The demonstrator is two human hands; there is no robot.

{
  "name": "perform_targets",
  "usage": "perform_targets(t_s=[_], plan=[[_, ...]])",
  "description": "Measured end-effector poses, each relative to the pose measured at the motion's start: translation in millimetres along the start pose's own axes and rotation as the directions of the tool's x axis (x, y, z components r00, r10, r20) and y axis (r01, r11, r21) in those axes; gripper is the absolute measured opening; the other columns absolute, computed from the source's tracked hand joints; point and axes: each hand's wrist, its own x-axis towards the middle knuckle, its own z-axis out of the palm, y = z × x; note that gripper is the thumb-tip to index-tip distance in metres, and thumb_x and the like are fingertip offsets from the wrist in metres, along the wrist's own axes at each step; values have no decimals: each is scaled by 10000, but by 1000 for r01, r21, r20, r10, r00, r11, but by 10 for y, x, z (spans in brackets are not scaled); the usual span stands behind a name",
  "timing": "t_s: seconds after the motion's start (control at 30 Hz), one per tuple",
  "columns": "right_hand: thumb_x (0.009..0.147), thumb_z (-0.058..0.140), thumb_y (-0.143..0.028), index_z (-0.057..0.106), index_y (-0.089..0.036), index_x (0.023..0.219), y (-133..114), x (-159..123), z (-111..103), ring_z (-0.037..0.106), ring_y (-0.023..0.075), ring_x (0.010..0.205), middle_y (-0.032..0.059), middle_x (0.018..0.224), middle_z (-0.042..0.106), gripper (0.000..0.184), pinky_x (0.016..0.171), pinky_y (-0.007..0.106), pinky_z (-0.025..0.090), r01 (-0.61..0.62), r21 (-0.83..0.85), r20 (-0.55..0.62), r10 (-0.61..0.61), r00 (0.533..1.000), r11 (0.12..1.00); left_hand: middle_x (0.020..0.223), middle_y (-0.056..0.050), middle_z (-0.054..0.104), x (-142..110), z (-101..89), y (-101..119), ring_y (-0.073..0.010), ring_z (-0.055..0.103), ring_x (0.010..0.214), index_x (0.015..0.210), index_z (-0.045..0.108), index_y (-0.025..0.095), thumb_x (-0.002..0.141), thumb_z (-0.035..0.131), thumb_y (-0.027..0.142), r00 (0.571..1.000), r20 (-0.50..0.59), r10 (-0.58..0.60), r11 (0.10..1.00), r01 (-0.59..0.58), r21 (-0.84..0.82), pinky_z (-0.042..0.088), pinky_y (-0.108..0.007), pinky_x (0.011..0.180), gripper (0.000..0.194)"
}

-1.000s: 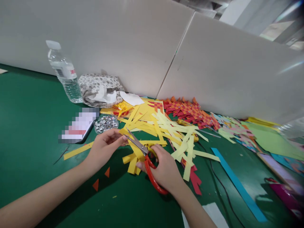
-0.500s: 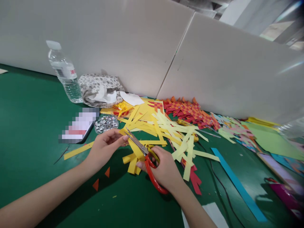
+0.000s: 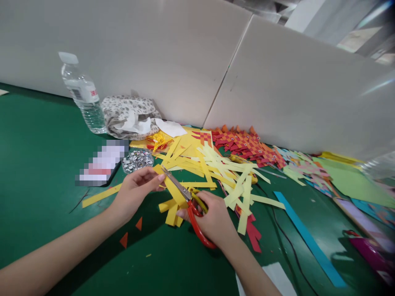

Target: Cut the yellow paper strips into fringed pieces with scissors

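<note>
My left hand (image 3: pixel 135 191) pinches the upper end of a yellow paper piece (image 3: pixel 171 193) cut into strips. My right hand (image 3: pixel 213 218) grips red-handled scissors (image 3: pixel 189 205), with fingers through the loops. The blades lie closed along the yellow paper, pointing up and left toward my left fingertips. Cut yellow strips hang below the paper over the green table (image 3: pixel 40 156).
A heap of yellow paper strips (image 3: pixel 216 168) lies behind my hands. Woven red-orange paper fish (image 3: pixel 247 144) are stacked by the white wall. A water bottle (image 3: pixel 83 96), a patterned cloth (image 3: pixel 129 115), a dish of googly eyes (image 3: pixel 138 159), a phone (image 3: pixel 101 164) and a blue strip (image 3: pixel 308 238) lie around.
The scissor blades have closed a little further along the yellow paper. Both hands stay in nearly the same place.
</note>
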Motion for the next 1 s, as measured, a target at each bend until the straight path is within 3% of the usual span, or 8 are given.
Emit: perform_targets(t_s=[0.17,0.43,1.0], plan=[[683,664,-491,383,-217,645,9,-6,5,430,109,541,-32,664,466,395,471,223,330,1,-49,3,-1,1000,999,717,32,637,3,4,25,-91,606,659,726,647,182,695,756,285,999,23,-44,995,46,-85,542,-204,677,153],[698,641,-478,406,-221,686,15,-15,-1,443,113,548,-29,695,482,349,472,223,319,24,-88,19,-22,1000,996,683,28,648,-7,1,13,-93,607,618,742,659,187,689,755,285,995,95,-23,1000,23,-4,527,-197,641,147],[683,671,-451,337,-217,586,12,-5,-11,366,107,522,-44,602,407,420,463,232,285,21,-29,50,-19,999,999,645,23,640,-25,22,56,-110,612,596,701,656,197,695,737,285,988,154,-27,998,17,68,533,-209,618,119]])
